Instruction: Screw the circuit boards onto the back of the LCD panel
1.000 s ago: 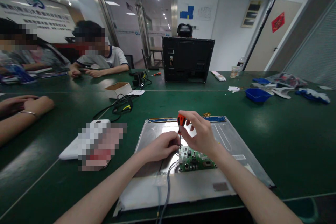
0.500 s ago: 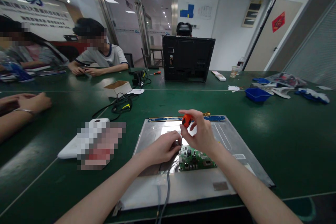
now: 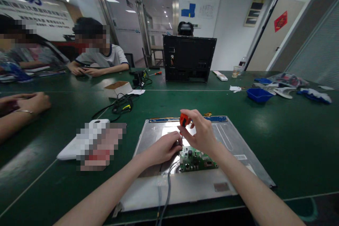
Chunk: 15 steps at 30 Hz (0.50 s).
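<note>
My right hand (image 3: 199, 127) grips the orange and black handle of a screwdriver (image 3: 183, 120) between thumb and fingers. The screwdriver stands nearly upright, its shaft pointing down at the upper left corner of a green circuit board (image 3: 197, 159). Beside the shaft, my left hand (image 3: 169, 146) is closed in a pinch at that corner; whatever its fingertips hold is hidden. The board lies on the metal back of a flat display panel (image 3: 196, 183), which rests on the table. Grey cables (image 3: 169, 187) run from near the board over the panel's front edge.
A white device (image 3: 71, 144) lies left of the panel, with black cables (image 3: 119, 104) and an open box (image 3: 118, 89) behind it. A black monitor casing (image 3: 189, 58) stands at the back. Right of it is a blue tray (image 3: 259, 95). Co-workers sit on the left; one's hands (image 3: 33, 103) are near.
The screwdriver's handle has turned and shifted slightly left in my right fingers. My left hand stays at the board's corner. The whole view has shifted very slightly.
</note>
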Motion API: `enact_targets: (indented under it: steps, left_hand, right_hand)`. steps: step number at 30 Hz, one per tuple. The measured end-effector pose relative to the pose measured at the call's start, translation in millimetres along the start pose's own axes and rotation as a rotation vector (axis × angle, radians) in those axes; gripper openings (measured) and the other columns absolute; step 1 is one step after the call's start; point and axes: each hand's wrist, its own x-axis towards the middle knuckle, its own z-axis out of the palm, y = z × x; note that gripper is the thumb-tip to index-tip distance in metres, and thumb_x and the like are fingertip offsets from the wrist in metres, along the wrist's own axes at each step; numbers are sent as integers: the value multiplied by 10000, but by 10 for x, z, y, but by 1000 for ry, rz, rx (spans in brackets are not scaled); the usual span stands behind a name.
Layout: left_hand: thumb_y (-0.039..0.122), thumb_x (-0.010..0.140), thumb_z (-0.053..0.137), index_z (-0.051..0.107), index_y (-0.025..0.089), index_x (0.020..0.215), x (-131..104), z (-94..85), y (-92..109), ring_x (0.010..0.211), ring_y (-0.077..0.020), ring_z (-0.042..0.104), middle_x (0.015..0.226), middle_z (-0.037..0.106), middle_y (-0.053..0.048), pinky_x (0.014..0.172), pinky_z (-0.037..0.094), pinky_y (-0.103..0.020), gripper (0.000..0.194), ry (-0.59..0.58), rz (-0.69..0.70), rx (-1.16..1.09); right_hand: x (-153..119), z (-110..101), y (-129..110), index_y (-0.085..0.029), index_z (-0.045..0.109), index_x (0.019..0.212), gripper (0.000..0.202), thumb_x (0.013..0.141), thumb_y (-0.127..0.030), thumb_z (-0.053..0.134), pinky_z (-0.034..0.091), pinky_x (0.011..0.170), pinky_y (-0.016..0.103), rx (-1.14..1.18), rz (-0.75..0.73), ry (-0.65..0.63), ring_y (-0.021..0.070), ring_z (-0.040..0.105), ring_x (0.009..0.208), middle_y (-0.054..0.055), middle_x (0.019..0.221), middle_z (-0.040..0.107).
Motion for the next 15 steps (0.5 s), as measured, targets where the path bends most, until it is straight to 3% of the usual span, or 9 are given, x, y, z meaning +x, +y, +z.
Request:
enact_targets:
  steps: [8, 15]
  left_hand:
    - [192, 899, 505, 532, 184, 932, 0, 7, -26, 834, -207, 556, 948, 602, -60, 774, 473, -340, 43, -12, -5, -14]
    - [187, 900, 515, 554, 176, 947, 7, 2, -22, 852, -216, 565, 962, 612, -73, 790, 472, -356, 63, -29, -3, -19]
  right_hand:
    - [-11, 10, 12, -240, 421, 1274, 382, 911, -230, 539, 482, 563, 254, -4, -14, 47, 143, 588, 733, 39, 945, 609]
    - [-5, 5, 8, -232, 430, 1286, 383, 915, -219, 526, 485, 553, 248, -2, -19, 9, 150, 600, 749, 52, 948, 633]
